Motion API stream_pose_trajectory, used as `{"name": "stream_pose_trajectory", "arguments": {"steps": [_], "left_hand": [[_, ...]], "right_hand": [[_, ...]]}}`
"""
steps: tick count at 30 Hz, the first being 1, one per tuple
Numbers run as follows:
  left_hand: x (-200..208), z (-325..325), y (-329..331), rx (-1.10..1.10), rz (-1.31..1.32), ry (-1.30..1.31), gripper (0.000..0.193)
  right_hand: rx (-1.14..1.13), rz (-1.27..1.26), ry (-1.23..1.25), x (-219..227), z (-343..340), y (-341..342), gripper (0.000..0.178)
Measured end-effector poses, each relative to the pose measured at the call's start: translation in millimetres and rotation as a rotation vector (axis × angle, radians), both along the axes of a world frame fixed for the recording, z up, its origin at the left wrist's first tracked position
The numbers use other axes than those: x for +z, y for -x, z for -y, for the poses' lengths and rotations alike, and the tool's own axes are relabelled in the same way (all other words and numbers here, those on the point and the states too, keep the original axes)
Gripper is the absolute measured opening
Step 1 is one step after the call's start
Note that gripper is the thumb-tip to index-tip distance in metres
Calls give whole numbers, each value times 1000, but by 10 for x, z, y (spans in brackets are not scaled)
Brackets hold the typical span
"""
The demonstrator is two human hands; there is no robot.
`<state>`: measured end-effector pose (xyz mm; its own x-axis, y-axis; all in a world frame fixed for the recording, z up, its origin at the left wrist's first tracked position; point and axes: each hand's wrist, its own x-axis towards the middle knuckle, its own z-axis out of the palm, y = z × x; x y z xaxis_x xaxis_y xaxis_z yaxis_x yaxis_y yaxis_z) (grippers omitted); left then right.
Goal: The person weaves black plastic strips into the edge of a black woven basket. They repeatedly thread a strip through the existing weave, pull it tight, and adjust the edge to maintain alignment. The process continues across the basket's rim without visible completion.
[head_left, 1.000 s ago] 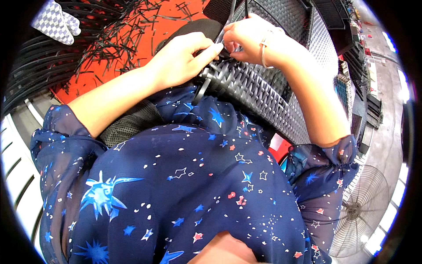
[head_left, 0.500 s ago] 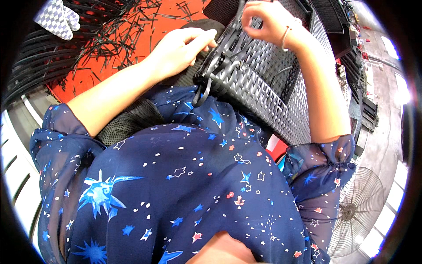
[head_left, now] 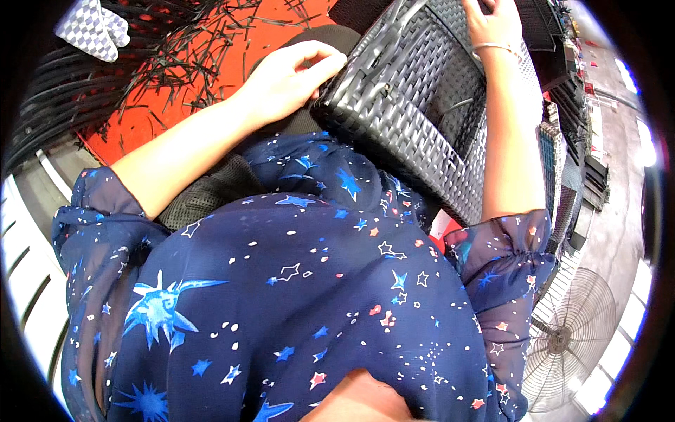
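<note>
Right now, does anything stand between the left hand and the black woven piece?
Nothing visible does: the left hand is right at the left edge of the black woven piece, though I cannot tell whether they touch. The loose black strips lie further left, clear of that gap.

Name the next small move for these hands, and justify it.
Probably press the left hand against the woven black piece to steady it: that hand is right by its edge, while the right hand is away at the picture's top.
</note>
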<state>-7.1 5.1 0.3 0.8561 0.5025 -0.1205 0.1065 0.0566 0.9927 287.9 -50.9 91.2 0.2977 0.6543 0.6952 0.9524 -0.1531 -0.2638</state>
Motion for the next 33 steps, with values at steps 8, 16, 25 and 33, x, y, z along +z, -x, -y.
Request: {"name": "stream_pose_trajectory", "arguments": {"steps": [8,16,25,33], "left_hand": [[-223,-83,19,-66,180,-68,32],[-164,-90,-65,-118,80,112,36],[-16,-109,-141,-132,-73,-171,38],[92,-289,-371,60,90,122,25]], "right_hand": [[143,-392,307,-558,619,698,42],[167,-816,538,-849,693,1107,54],[135,-692,594,-874,704,1115,49],[66,-620,516,-916,698,1125,48]]}}
